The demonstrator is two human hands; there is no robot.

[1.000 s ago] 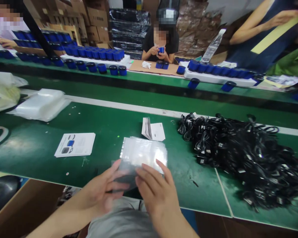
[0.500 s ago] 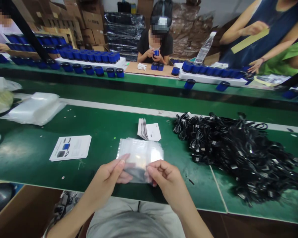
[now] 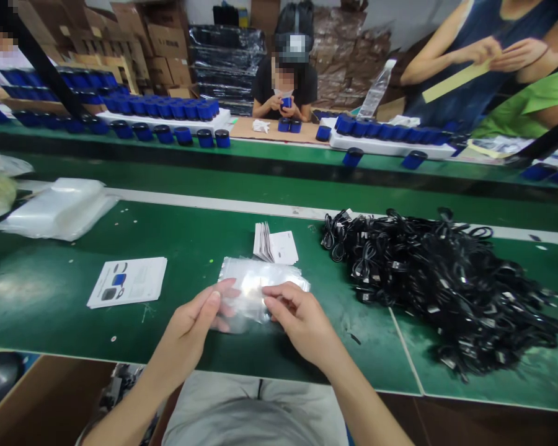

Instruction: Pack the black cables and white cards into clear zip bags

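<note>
My left hand [image 3: 199, 319] holds the left side of a clear plastic bag [image 3: 242, 317] between thumb and fingers. My right hand [image 3: 300, 316] is closed, with thumb and forefinger pinched at the bag's right side. Beneath the hands lies a stack of clear plastic bags [image 3: 279, 272] on the green table. Just behind it stands a folded bunch of white leaflets [image 3: 263, 241], one partly spread out flat. A pile of printed white sheets [image 3: 142, 279] rests to the left of my left hand.
A large heap of black cables [image 3: 413, 272] covers the right side. Plastic packaging [image 3: 56, 207] lies at the left. Beyond a raised ledge [image 3: 260, 155] stand rows of blue cylinders [image 3: 167, 106]. One co-worker [image 3: 283, 80] handles a blue cylinder; another holds a yellow strip [image 3: 456, 82].
Both my hands have moved slightly away from me, and the right has shifted left over the bags. The co-worker at right has brought a second hand up to the yellow strip.
</note>
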